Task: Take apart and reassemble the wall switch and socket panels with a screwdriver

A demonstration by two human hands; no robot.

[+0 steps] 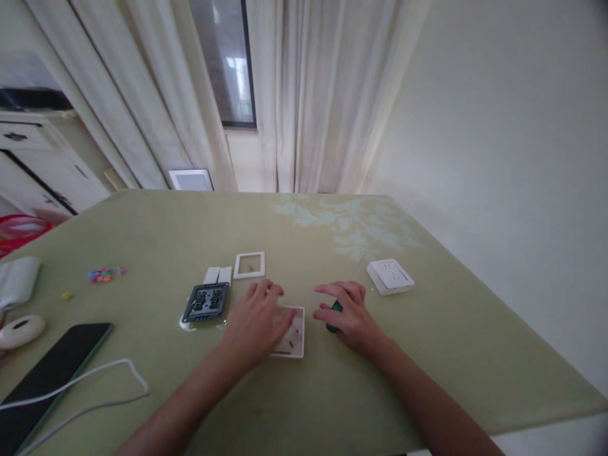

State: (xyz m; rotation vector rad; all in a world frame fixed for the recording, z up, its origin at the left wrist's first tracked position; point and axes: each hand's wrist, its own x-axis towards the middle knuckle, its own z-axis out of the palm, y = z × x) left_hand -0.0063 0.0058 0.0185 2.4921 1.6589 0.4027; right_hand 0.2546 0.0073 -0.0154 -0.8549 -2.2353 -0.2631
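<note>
A shallow white socket back box [297, 335] lies on the table, its left part hidden under my left hand [256, 316]. The thumb of that hand reaches over the box's inside, and the other fingers curl past its far edge. Just right of the box, my right hand [349, 316] holds a screwdriver [335, 316] by its dark green handle, with index finger and thumb apart. The thin shaft points away, beyond the knuckles. Left of my left hand sits a dark socket module [206, 302]. Behind it are white cover plates [218, 275] and a square white frame [249, 265] with small screws inside.
An assembled white wall socket [389, 277] stands at the right. Small colourful pieces [102, 275], a black phone [57, 373], a white cable [128, 361] and a white round object [21, 330] lie at the left. Curtains [327, 95] hang behind the table.
</note>
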